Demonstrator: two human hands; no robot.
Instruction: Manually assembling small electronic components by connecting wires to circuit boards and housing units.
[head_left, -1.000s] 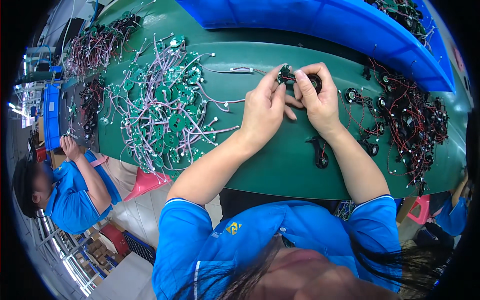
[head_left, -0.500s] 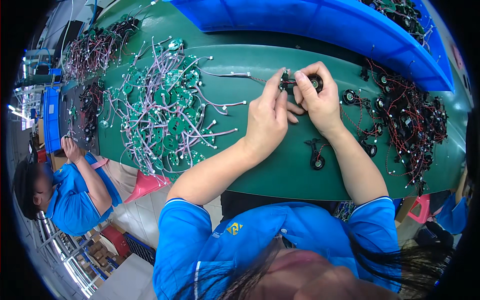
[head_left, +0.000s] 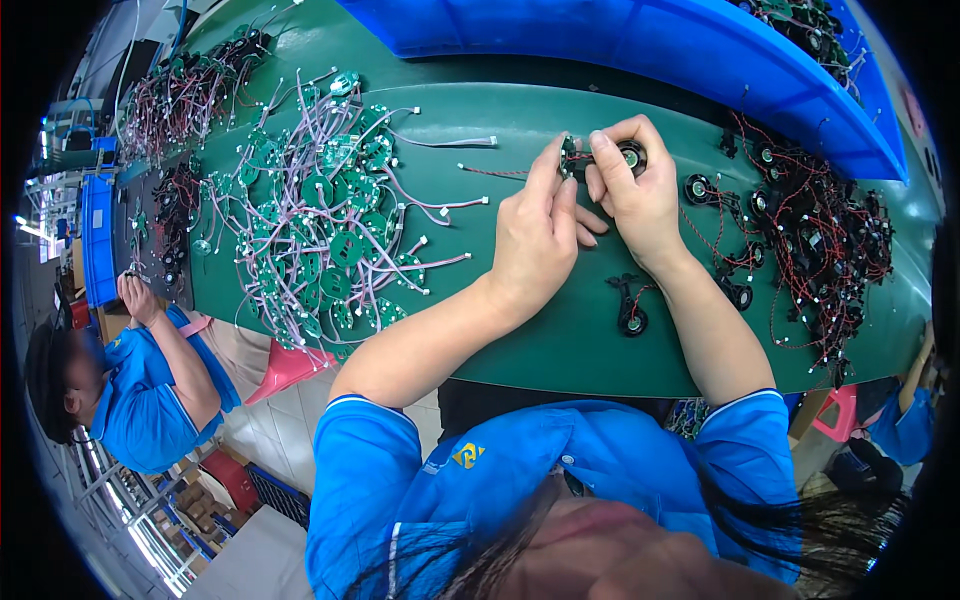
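Above the green table top, my left hand [head_left: 537, 232] pinches a small green circuit board [head_left: 568, 157] between thumb and fingers. My right hand [head_left: 640, 192] is closed on a black round speaker [head_left: 632, 156] in a black bracket, held right beside the board. From under the left fingertips a twisted red-black wire [head_left: 495, 172] runs out to the left, ending in a small white plug. Just beyond it lies the white connector of a ribbon cable [head_left: 465, 143]. Below my right hand a single speaker [head_left: 632, 318] rests on the table.
To the left spreads a pile of green round boards with pale ribbon cables [head_left: 330, 210]. Black speakers with red wires [head_left: 820, 250] are heaped at the right. A blue bin [head_left: 640, 40] stands along the far side. Another person [head_left: 140, 390] works at the left.
The twisted red-black wire's end has shifted left and down and now lies apart from the ribbon cable's connector. Both hands keep nearly the same place and grip.
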